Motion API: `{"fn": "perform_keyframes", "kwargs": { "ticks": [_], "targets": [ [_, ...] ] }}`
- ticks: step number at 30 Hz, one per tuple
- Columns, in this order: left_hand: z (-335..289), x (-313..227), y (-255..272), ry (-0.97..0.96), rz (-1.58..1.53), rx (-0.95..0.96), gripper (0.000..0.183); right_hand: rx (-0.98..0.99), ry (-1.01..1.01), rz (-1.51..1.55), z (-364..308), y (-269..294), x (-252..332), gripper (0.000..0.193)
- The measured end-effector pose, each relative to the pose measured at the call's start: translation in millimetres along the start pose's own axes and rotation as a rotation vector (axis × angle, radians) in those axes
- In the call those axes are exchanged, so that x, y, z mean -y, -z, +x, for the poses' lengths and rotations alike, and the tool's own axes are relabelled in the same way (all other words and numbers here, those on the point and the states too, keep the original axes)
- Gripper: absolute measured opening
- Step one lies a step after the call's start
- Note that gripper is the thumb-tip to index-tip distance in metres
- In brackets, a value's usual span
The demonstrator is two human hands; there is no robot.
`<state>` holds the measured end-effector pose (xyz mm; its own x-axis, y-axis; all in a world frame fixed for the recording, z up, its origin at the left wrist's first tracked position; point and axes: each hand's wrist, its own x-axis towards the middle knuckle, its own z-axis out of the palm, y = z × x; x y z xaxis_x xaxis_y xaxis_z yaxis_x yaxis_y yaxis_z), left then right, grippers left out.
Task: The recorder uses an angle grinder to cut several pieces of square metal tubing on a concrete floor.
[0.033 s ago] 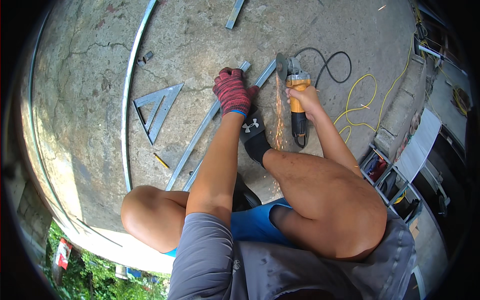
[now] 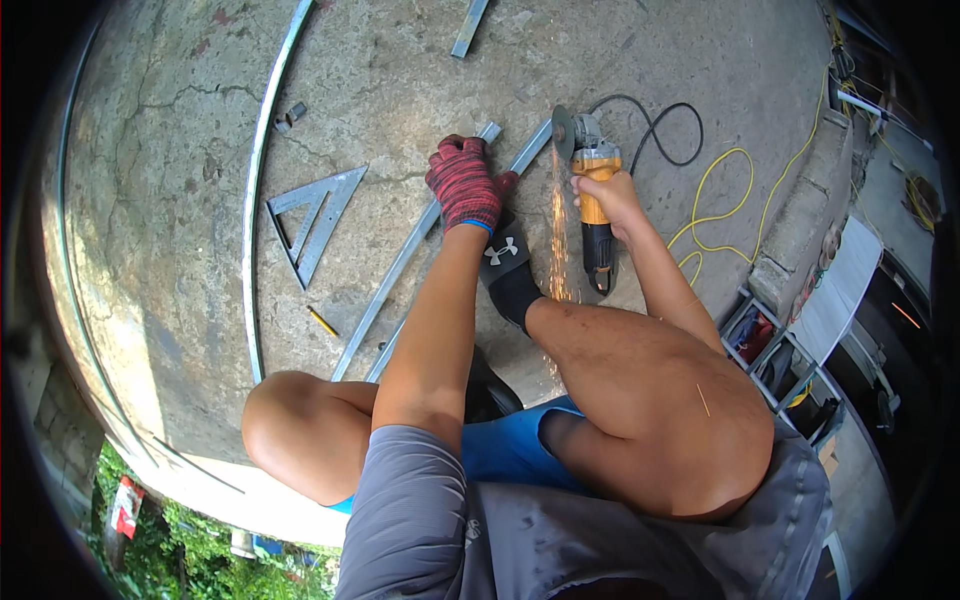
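1. The right hand (image 2: 603,192), bare, is clenched around the body of a yellow and black angle grinder (image 2: 592,215), whose grey disc end (image 2: 566,132) points away from the person.
2. The disc meets the far end of a long grey metal bar (image 2: 525,160) lying on the concrete floor (image 2: 400,80); a stream of orange sparks (image 2: 556,240) runs from the disc back toward the person's leg.
3. The left hand (image 2: 464,183), in a red and black knitted glove, presses down just left of the grinder, its fingers curled over a second long grey metal bar (image 2: 400,265) that lies beside the first; whether it also touches the first bar cannot be told.
4. A foot in a black sock (image 2: 508,270) sits between the gloved hand and the grinder, on or against the bars.
5. The grinder's black cord (image 2: 665,130) loops on the floor to its right, and a yellow cable (image 2: 720,200) curls farther right.
6. Well left of the grinder, a grey triangular metal square (image 2: 312,222) lies flat; a yellow pencil (image 2: 322,320) lies near its lower corner.
7. Farther left still, a long thin metal strip (image 2: 262,170) runs along the floor.
8. Beyond the grinder's disc, a short grey metal offcut (image 2: 470,27) lies apart.
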<state>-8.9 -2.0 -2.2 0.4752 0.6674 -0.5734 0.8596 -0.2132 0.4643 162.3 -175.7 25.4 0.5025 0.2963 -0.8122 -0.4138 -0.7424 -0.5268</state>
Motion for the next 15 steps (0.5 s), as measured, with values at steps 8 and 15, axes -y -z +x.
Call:
{"fn": "perform_keyframes", "kwargs": {
  "ticks": [8, 15],
  "targets": [
    [-0.5, 0.1, -0.6, -0.001, 0.0, -0.013, 0.062, 0.006, -0.001, 0.005, 3.4, -1.8, 9.4, 0.024],
    [1.6, 0.2, -0.1, 0.009, 0.008, 0.01, 0.063, 0.003, -0.022, -0.021, 7.2, -3.0, 13.4, 0.026]
  ]
}}
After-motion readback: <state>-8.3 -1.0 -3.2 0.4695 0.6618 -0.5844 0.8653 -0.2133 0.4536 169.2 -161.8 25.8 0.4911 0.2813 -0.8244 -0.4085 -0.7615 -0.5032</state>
